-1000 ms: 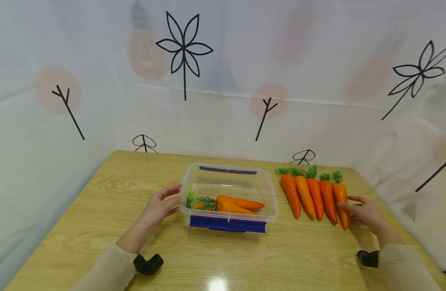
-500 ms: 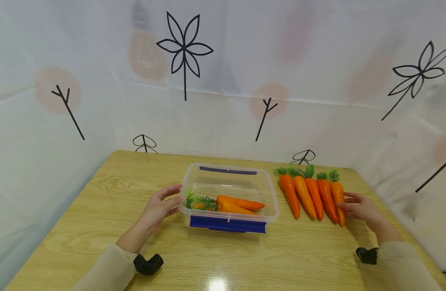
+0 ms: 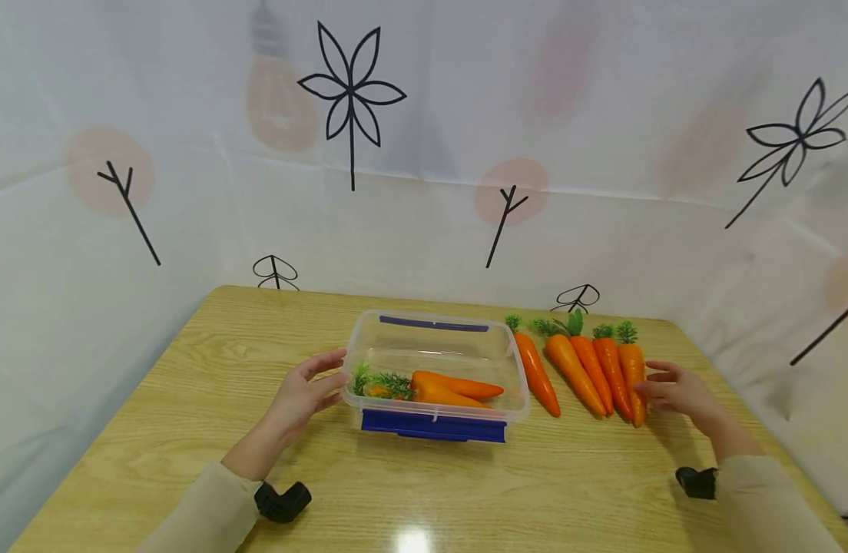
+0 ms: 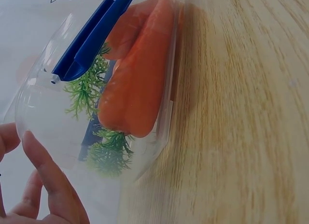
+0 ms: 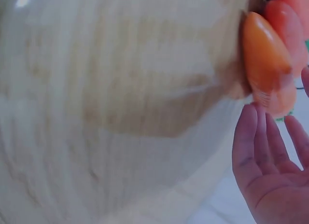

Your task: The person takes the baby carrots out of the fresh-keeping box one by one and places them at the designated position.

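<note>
A clear plastic container point(image 3: 434, 412) with blue clips stands mid-table in the head view, a few orange carrots point(image 3: 446, 393) with green tops inside it. My left hand point(image 3: 302, 393) touches its left end with fairly straight fingertips point(image 4: 39, 154), as the left wrist view shows. To the right, several carrots point(image 3: 579, 375) lie side by side on the table, leafy tops pointing away. My right hand point(image 3: 680, 395) is beside the rightmost carrot point(image 3: 631, 376), its fairly straight fingers touching that carrot's right side. The leftmost carrot point(image 3: 537, 376) of the row lies close against the container's right end.
Everything stands on a light wooden table point(image 3: 534, 491). A white cloth point(image 3: 424, 238) printed with plant drawings hangs behind it and at both sides. Black wrist cameras point(image 3: 282, 501) are worn over the pale sleeves.
My right hand has moved left, and the row of carrots has slid left with it, toward the container. The leftmost carrot has tilted a little. My left hand and the container stay put.
</note>
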`<state>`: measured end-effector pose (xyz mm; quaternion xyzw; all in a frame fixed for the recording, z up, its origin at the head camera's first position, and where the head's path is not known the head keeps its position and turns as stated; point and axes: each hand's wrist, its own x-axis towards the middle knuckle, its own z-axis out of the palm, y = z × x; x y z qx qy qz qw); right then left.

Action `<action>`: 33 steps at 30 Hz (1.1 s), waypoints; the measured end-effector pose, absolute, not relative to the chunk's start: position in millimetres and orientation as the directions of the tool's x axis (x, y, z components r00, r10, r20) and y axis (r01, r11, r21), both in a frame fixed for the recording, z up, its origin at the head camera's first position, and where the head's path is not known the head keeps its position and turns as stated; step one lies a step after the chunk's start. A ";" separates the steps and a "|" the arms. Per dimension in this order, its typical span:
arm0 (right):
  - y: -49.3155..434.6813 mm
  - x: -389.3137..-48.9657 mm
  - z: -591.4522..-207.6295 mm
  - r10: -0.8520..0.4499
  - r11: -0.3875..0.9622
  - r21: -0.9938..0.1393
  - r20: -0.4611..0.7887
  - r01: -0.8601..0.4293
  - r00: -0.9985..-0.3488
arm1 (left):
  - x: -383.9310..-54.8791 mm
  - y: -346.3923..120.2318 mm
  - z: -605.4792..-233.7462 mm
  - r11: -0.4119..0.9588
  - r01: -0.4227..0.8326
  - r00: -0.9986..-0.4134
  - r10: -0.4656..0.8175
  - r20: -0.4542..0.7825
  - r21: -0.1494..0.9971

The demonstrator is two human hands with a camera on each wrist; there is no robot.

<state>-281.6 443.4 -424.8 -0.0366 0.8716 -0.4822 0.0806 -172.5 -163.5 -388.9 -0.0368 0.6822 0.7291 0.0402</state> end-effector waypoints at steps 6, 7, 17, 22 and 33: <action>429.5 -268.6 -386.2 -0.120 0.598 -0.798 0.000 -0.072 -0.993 | -172.7 -162.7 -388.3 -0.068 -0.111 -0.994 0.005 -0.111 0.991; 423.1 -264.5 -375.6 -0.126 0.614 -0.785 0.003 -0.081 -0.992 | -172.7 -162.7 -388.2 -0.068 -0.111 -0.994 0.003 -0.111 0.992; 380.5 -249.3 -313.8 -0.172 0.715 -0.678 0.066 -0.171 -0.983 | -172.3 -163.2 -387.6 -0.064 -0.119 -0.993 0.005 -0.119 0.991; 365.4 -250.0 -298.5 -0.205 0.743 -0.637 0.077 -0.207 -0.976 | -172.7 -163.0 -388.3 -0.064 -0.122 -0.993 0.005 -0.122 0.990; 322.1 -250.5 -273.2 -0.302 0.743 -0.605 0.082 -0.288 -0.950 | -173.9 -162.2 -389.9 -0.074 -0.121 -0.993 -0.006 -0.122 0.990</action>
